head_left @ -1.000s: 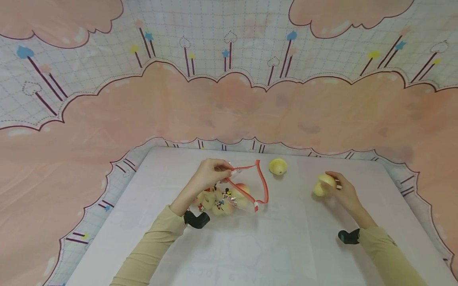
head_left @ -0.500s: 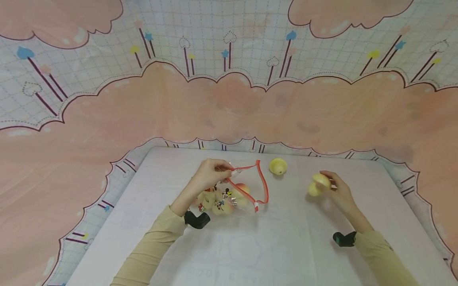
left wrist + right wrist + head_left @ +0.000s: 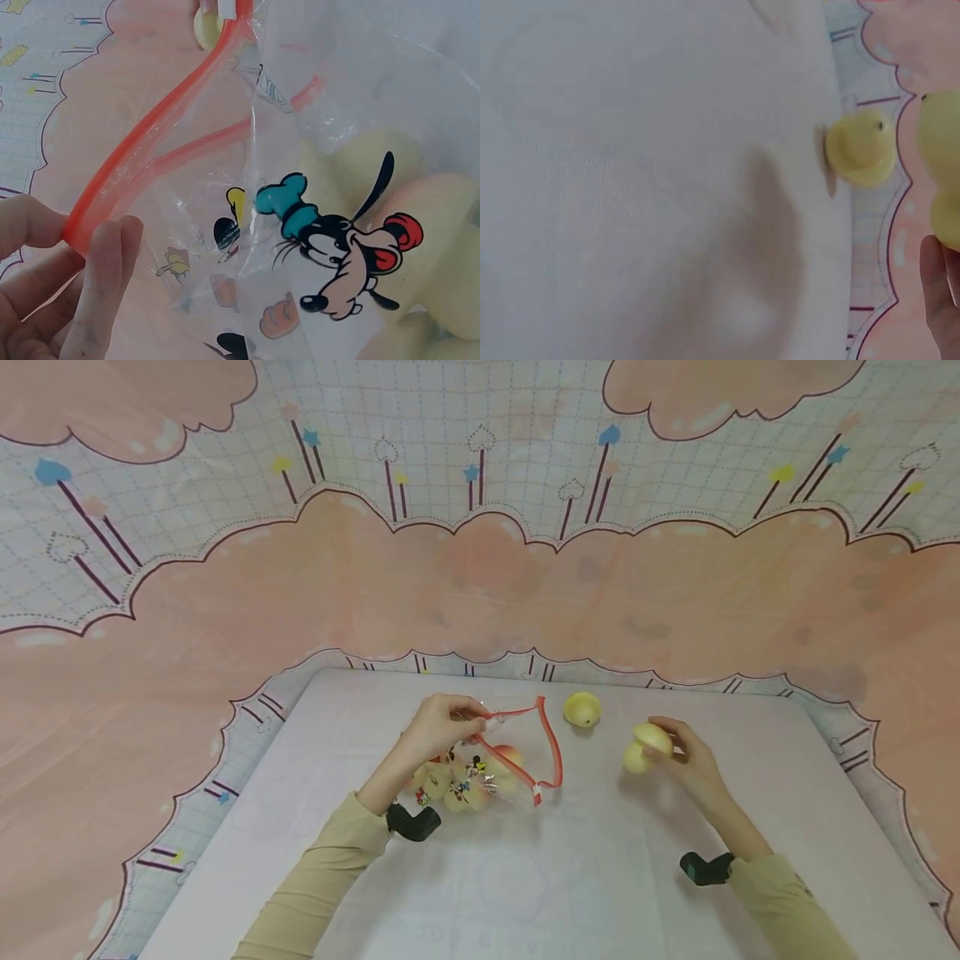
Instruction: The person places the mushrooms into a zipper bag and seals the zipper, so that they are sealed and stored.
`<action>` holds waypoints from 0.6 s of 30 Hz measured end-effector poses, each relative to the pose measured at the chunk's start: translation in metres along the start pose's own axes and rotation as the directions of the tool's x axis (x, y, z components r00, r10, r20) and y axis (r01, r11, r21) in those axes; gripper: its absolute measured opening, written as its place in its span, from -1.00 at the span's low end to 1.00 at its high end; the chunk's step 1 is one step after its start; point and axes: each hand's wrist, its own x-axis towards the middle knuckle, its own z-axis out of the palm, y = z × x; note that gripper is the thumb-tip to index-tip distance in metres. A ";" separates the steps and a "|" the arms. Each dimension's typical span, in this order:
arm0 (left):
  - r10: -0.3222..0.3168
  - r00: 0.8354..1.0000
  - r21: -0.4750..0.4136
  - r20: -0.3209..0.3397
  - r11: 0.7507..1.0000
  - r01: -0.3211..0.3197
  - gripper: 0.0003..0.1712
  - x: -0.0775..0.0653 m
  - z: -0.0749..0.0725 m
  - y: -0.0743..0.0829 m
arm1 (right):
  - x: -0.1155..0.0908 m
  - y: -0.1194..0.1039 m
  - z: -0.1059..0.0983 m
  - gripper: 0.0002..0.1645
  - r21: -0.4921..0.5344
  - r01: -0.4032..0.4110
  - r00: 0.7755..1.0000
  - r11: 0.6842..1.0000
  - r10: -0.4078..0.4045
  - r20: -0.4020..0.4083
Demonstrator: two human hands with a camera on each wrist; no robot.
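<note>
My left hand pinches the red zip edge of a clear plastic bag printed with cartoon figures. The bag's mouth stands open, facing right. Through its film show several pale yellow rounded pieces, one tinged red in the head view. My right hand holds a pale yellow two-lobed piece above the table, to the right of the bag. In the right wrist view only fingers show at the lower right, touching that piece. Another yellow rounded piece with a dark spot rests on the table beyond the bag.
A white-covered table lies under both hands. Behind and beside it hangs a patterned pink and white cloth. Dark wrist mounts sit at both cuffs.
My right hand has moved left with the two-lobed yellow piece, closer to the bag's mouth. The left hand, the bag and the piece on the table have stayed in place.
</note>
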 end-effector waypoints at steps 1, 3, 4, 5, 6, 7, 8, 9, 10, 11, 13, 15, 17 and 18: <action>0.001 1.000 0.001 0.000 1.000 -0.001 -0.73 0.000 0.000 0.000 | 0.000 -0.002 0.001 -0.41 0.009 0.001 1.000 1.000 -0.001 0.005; 0.002 1.000 0.002 -0.001 1.000 -0.002 -0.73 0.000 0.000 0.000 | 0.000 -0.005 0.004 -0.41 0.022 -0.003 1.000 1.000 0.003 0.012; 0.002 1.000 0.004 -0.001 1.000 -0.002 -0.73 0.000 0.000 -0.001 | 0.000 -0.007 0.005 -0.41 0.026 -0.005 1.000 1.000 0.004 0.016; 0.001 1.000 0.003 -0.001 1.000 -0.001 -0.73 0.000 0.000 -0.001 | 0.000 -0.008 0.007 -0.41 0.030 -0.005 1.000 1.000 0.004 0.020; 0.002 1.000 0.004 -0.001 1.000 -0.002 -0.72 0.000 0.001 -0.001 | 0.000 -0.009 0.008 -0.41 0.038 -0.005 1.000 0.999 0.004 0.025; 0.002 1.000 0.005 -0.001 1.000 -0.002 -0.72 0.000 0.001 -0.001 | 0.000 -0.011 0.009 -0.41 0.044 -0.004 1.000 0.999 0.003 0.029; 0.001 1.000 0.004 -0.001 1.000 -0.001 -0.72 0.000 0.001 -0.001 | 0.000 -0.012 0.011 -0.41 0.047 -0.004 0.999 0.999 0.003 0.034; -0.001 1.000 0.005 -0.001 1.000 0.001 -0.72 0.000 0.001 -0.001 | 0.000 -0.013 0.012 -0.41 0.048 -0.002 0.999 0.999 0.000 0.037; -0.002 1.000 0.005 0.000 1.000 0.002 -0.72 0.000 0.001 -0.001 | 0.000 -0.014 0.013 -0.41 0.053 0.001 0.999 0.999 -0.003 0.042; -0.002 1.000 0.006 -0.001 1.000 0.002 -0.72 0.000 0.000 -0.001 | 0.000 -0.015 0.015 -0.41 0.058 0.003 0.999 0.998 -0.005 0.045; -0.004 1.000 0.006 0.000 1.000 0.004 -0.72 0.000 0.000 -0.001 | 0.000 -0.017 0.017 -0.41 0.070 0.003 0.999 0.998 -0.007 0.048; -0.007 1.000 0.005 0.000 1.000 0.007 -0.72 0.000 0.000 0.000 | 0.000 -0.018 0.020 -0.42 0.084 0.007 0.999 0.996 -0.011 0.052; -0.006 1.000 0.002 0.000 1.000 0.006 -0.72 0.000 0.000 0.000 | 0.000 -0.020 0.023 -0.42 0.099 0.013 0.998 0.995 -0.019 0.054; -0.004 1.000 -0.001 0.000 1.000 0.004 -0.72 0.000 0.001 0.000 | 0.000 -0.021 0.024 -0.42 0.106 0.017 0.998 0.994 -0.023 0.056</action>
